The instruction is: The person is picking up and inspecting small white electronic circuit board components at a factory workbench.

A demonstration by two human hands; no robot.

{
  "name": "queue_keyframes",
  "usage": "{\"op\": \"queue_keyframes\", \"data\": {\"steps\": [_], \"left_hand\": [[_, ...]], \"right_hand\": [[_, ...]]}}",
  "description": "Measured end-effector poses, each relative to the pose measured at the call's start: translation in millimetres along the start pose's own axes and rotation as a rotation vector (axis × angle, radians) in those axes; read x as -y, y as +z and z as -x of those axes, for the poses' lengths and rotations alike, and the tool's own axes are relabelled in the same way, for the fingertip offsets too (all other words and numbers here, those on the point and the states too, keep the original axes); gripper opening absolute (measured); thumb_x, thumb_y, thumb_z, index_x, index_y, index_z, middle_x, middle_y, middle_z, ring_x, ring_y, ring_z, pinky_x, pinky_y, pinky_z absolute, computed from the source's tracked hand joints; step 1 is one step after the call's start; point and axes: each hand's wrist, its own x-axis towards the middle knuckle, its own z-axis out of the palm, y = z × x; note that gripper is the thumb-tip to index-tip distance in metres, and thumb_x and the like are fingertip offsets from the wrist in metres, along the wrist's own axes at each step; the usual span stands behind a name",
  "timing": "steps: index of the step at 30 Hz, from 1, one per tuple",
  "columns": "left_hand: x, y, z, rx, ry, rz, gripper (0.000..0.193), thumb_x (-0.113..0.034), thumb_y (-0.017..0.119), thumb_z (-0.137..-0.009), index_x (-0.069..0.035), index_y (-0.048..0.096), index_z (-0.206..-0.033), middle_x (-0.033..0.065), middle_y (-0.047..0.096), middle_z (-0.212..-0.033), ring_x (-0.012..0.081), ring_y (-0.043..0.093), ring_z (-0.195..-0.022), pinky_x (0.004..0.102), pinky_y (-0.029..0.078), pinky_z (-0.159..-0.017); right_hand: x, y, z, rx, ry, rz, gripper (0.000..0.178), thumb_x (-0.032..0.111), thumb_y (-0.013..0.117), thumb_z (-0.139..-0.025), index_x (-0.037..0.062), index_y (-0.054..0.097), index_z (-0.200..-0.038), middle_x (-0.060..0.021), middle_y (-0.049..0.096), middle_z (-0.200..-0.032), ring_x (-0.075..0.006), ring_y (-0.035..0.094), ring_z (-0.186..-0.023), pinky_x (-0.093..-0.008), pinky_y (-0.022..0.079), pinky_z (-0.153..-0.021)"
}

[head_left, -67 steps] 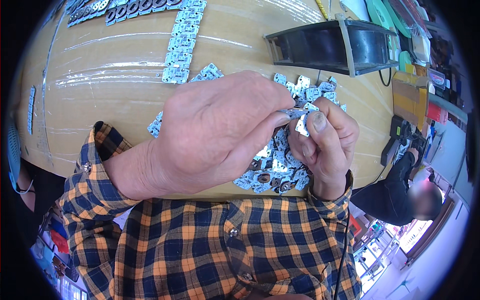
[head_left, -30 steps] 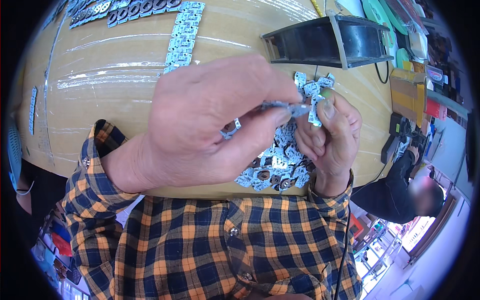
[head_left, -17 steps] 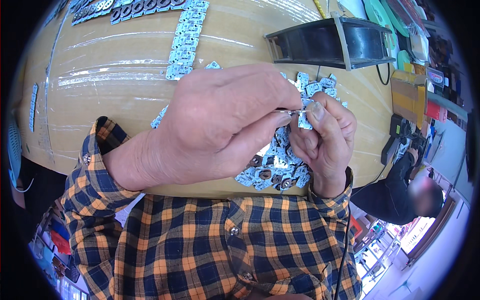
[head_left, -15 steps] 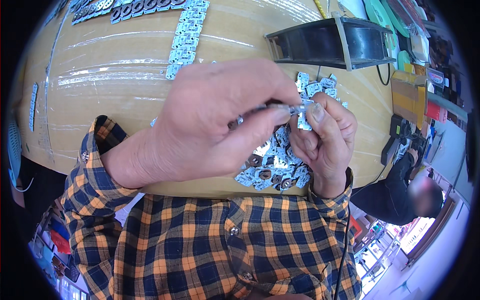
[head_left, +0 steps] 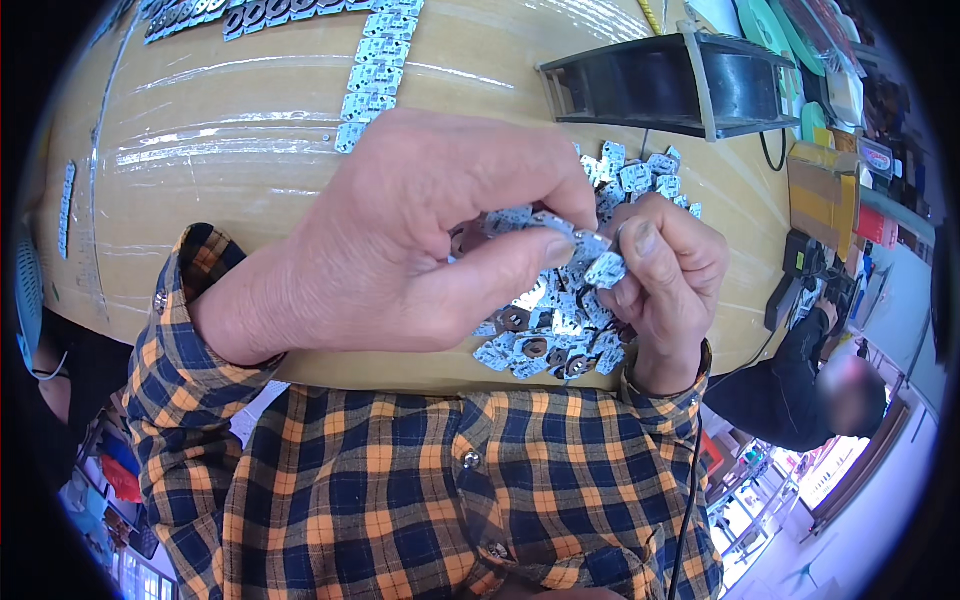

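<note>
Several small white circuit boards, joined in a strip (head_left: 585, 245), are held between the thumb and fingers of my left hand (head_left: 420, 230). Part of the strip is hidden inside that hand. Close on the right, the thumb and forefinger of my right hand (head_left: 665, 265) are pinched together at the strip's end, where a small circuit board (head_left: 605, 270) shows against the fingertips. Just what lies in the pinch is mostly covered. Below both hands is a loose pile of circuit boards (head_left: 525, 350), some with round brown parts. More loose boards (head_left: 637, 178) lie beyond my right hand.
A column of boards (head_left: 375, 78) lies on the tan tabletop (head_left: 220, 200), with rows of boards with dark rings (head_left: 270, 15) at the far left. A black reel (head_left: 670, 85) stands far right, near a cardboard box (head_left: 822, 200). Another person (head_left: 790, 400) sits at the right.
The strip now tilts down to the right, with more of its boards showing. My right hand has shifted slightly right, and its thumb has come off the strip's upper face.
</note>
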Motion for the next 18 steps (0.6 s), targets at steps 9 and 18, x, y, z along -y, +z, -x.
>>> {"op": "queue_keyframes", "data": {"steps": [9,18], "left_hand": [[-1.8,6.6,0.7,-0.081,-0.227,0.163,0.015,0.002,0.059,-0.088,0.003,0.066,-0.101,0.0076,0.068,-0.088,0.0086,0.063,-0.07,0.0205,0.049,-0.06],[-0.7,10.4,0.4,-0.03,-0.172,0.17,0.013,-0.001,0.063,-0.088,0.002,0.067,-0.1,0.0062,0.068,-0.08,0.008,0.063,-0.066,0.0206,0.048,-0.056]], "right_hand": [[15.0,-0.1,0.2,0.066,-0.105,0.377,0.028,0.014,0.053,-0.097,-0.002,0.064,-0.077,-0.0034,0.057,-0.059,-0.0096,0.052,-0.049,-0.0254,0.04,-0.048],[6.3,-2.3,0.1,0.06,-0.278,0.431,0.019,0.009,0.065,-0.09,-0.0023,0.065,-0.074,-0.004,0.056,-0.056,-0.0111,0.053,-0.046,-0.0265,0.037,-0.044]]}}
